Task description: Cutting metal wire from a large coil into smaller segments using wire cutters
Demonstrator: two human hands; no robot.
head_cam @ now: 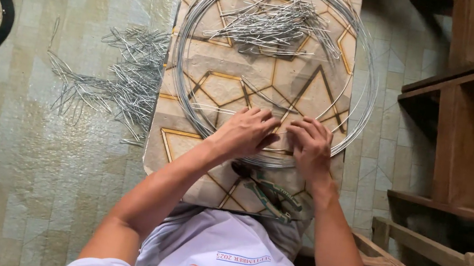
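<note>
Your left hand and right hand sit side by side on the near edge of the wire coil, fingers curled down onto its strands; whether they pinch it, you cannot tell. The coil lies on the patterned board, with pliers just nearer and cut wire pieces farther.

Patterned board with wire coil, cut wires, pliers.

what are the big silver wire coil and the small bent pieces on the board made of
Big silver wire coil: looks like bare steel wire, perhaps galvanised, going by its dull grey sheen. Small bent pieces: apparently the same wire, matching in colour and thickness. Both hands rest on the coil.
</note>
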